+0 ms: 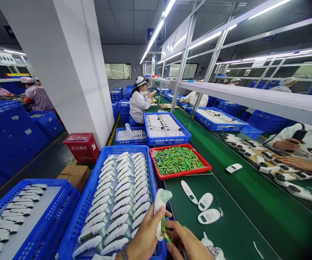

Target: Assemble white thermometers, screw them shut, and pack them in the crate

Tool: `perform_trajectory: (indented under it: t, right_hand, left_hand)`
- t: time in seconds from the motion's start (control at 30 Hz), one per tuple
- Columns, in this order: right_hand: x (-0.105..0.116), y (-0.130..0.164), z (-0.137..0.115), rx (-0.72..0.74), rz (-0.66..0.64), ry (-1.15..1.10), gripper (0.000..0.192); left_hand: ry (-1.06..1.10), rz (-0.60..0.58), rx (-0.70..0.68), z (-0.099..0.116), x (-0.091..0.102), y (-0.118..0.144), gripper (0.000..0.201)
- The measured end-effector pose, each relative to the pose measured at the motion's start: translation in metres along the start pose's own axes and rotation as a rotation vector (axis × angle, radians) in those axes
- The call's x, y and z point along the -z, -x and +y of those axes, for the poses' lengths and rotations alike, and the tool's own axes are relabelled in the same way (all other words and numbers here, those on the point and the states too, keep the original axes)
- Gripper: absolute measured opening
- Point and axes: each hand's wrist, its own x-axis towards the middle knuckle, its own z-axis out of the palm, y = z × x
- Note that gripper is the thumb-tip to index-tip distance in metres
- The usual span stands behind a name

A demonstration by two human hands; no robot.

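Observation:
A white ear thermometer [159, 203] with a pale green translucent tip stands nearly upright in my left hand [145, 233], whose fingers wrap round its body. Its open side, facing right, shows a green battery inside. Close beside its lower end, my right hand [187, 241] pinches another green battery [167, 237] against the opening; how far in it sits I cannot tell. Left of my hands, a blue crate [91, 185] holds rows of similar thermometers [122, 206]. Beyond them lies a red tray [183, 175] heaped with green batteries [179, 160].
White oval panels [205, 201] lie on the green bench [242, 224], with a bundle of white parts and wires [212, 250] near its front. More blue crates stand left and ahead. Across the bench, a co-worker's hands [297, 162] are among white devices; another person [139, 103] sits ahead.

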Motion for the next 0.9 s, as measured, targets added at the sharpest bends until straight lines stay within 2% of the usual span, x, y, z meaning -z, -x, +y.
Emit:
perform_trajectory:
  t: [0.1, 0.23, 0.33, 0.5, 0.6, 0.7, 0.8, 0.9]
  right_hand:
    - [0.000, -0.002, -0.008, -0.027, 0.119, -0.126, 0.031]
    - [-0.007, -0.008, -0.017, -0.099, 0.210, -0.389, 0.032]
    - [-0.015, -0.011, -0.015, -0.080, 0.271, -0.362, 0.027]
    - [-0.023, -0.014, -0.006, -0.071, 0.241, -0.230, 0.022]
    - [-0.026, -0.016, 0.001, -0.097, 0.227, -0.244, 0.021]
    - [-0.033, -0.016, 0.010, -0.132, 0.277, -0.260, 0.021]
    - [-0.044, -0.017, 0.018, -0.162, 0.304, -0.359, 0.030]
    - [-0.057, -0.020, 0.021, -0.169, 0.305, -0.566, 0.048]
  left_hand:
    - [0.029, -0.014, -0.023, 0.001, 0.000, 0.001, 0.026]
    - [0.063, -0.021, 0.000, 0.000, 0.000, 0.002, 0.039]
    - [0.063, -0.039, 0.006, -0.001, 0.000, 0.003, 0.043]
    - [0.027, -0.110, -0.052, -0.003, 0.001, 0.005, 0.051]
    - [-0.036, -0.110, -0.073, -0.006, 0.003, 0.004, 0.056]
    - [-0.065, -0.090, -0.081, -0.009, 0.006, 0.002, 0.054]
    - [-0.055, -0.057, -0.075, -0.009, 0.010, 0.000, 0.044]
    - [-0.017, -0.016, -0.048, -0.005, 0.014, -0.001, 0.040]
